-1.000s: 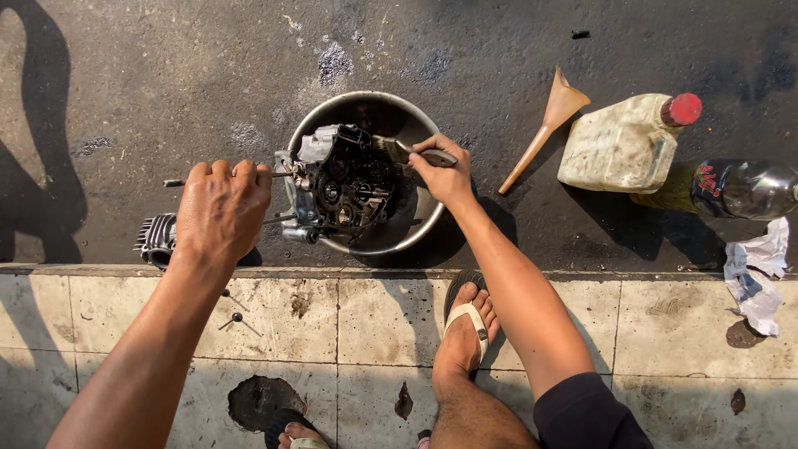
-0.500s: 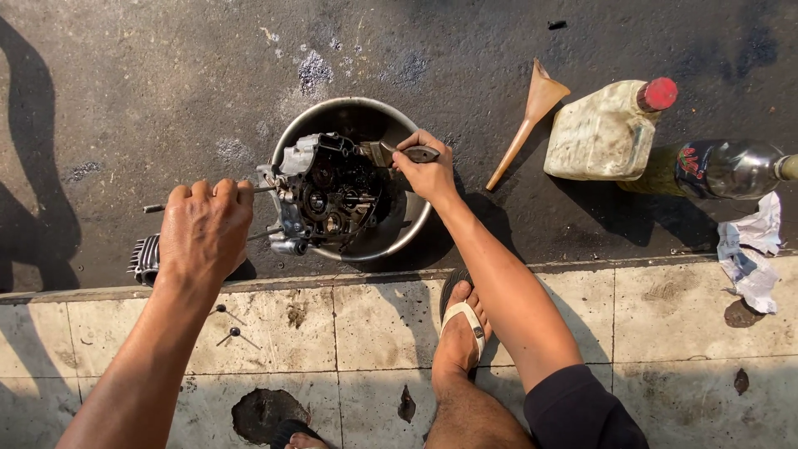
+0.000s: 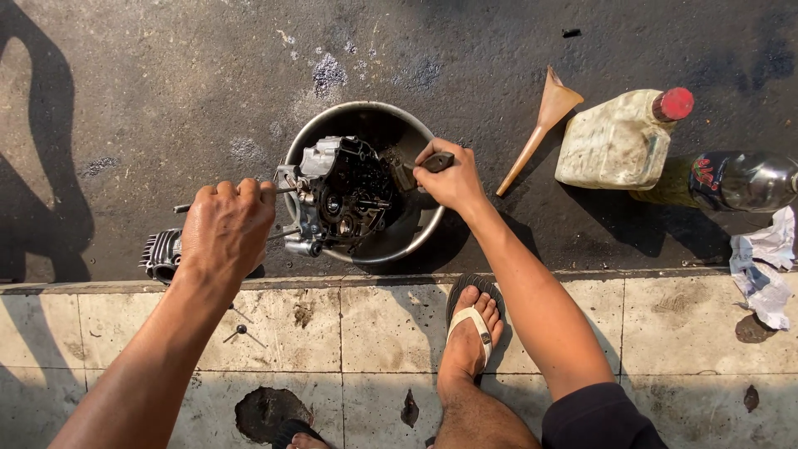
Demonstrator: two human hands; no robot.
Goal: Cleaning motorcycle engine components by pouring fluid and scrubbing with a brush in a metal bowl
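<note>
Both forearms are bare from the lower edge of the frame up to the wrists, with no sleeve, watch, ring or glove showing. The left hand [image 3: 226,233], left of centre, shows raised knuckles and tendons on its back. The right hand [image 3: 450,178], at centre, has dark grime on its fingers. A dark garment edge [image 3: 600,418], black or navy, sits at the lower right. The bare right foot wears a flip-flop [image 3: 473,320] with a pale strap and dark sole, low centre; another sandal's toe [image 3: 293,434] peeks at the bottom edge.
</note>
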